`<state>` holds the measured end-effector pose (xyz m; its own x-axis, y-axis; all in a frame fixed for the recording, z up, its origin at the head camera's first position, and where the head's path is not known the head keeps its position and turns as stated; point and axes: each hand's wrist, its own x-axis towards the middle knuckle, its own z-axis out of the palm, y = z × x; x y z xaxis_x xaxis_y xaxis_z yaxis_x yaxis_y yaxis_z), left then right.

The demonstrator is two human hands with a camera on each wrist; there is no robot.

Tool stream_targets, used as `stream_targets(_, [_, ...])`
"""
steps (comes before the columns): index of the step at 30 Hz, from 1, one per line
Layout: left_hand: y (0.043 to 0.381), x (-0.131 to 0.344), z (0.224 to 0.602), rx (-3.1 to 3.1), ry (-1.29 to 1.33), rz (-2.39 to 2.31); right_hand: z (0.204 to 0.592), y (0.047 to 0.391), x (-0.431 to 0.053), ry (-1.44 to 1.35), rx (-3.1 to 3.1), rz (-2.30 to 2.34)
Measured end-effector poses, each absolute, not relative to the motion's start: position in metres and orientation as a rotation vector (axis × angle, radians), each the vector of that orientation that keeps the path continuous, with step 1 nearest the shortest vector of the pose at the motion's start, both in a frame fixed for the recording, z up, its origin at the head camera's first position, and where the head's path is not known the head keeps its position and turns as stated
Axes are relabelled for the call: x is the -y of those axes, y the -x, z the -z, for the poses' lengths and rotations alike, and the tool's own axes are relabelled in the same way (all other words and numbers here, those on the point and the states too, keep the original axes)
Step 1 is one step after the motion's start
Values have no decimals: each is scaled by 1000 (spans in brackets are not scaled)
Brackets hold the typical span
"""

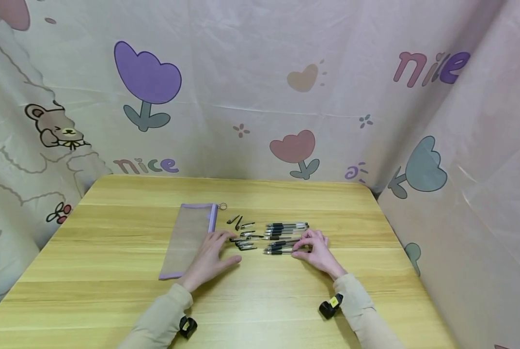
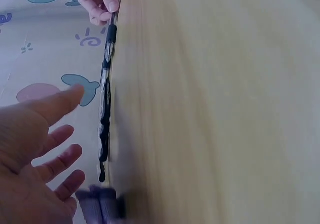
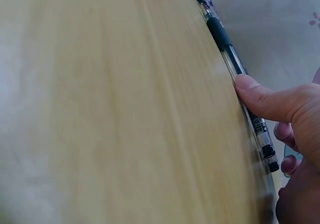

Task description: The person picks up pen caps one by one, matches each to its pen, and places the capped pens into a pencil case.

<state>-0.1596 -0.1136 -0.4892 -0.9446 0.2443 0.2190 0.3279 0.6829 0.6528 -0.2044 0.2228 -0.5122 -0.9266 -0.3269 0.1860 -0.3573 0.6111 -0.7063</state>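
Head view: saw the left hand (image 1: 211, 254) spread, thumb well apart from the fingers, over the right edge of the mesh pouch (image 1: 183, 247), fingertips close to the caps (image 1: 247, 247); could not tell touching from hovering. Found the right hand (image 1: 316, 252) pinching the nearest pen (image 1: 279, 252), thumb on the near side of the barrel, fingers partly hidden beyond. Located the other pens (image 1: 281, 226) side by side just right of the caps, dark grips toward the left.

Judged rolling the likeliest trouble: loose barrels on a smooth top, easily sent apart by an uneven squeeze. Considered neighbouring pens liable to drag along through close packing, and the small caps liable to scatter under a careless left-hand sweep.

Noted a pale wood-grained table (image 1: 264, 300) with rounded far corners, and printed cloth (image 1: 225, 72) behind and at both sides, showing tulips, a bear and "nice".
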Motion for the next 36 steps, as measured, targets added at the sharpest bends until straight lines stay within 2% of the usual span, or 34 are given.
stream_targets(13, [167,85,488,2759,393,1005,507,199,-225,-612,2753,-1262])
stream_targets(36, [175,80,487,2832,408,1025,497,192,-236,-613,2806,-1403])
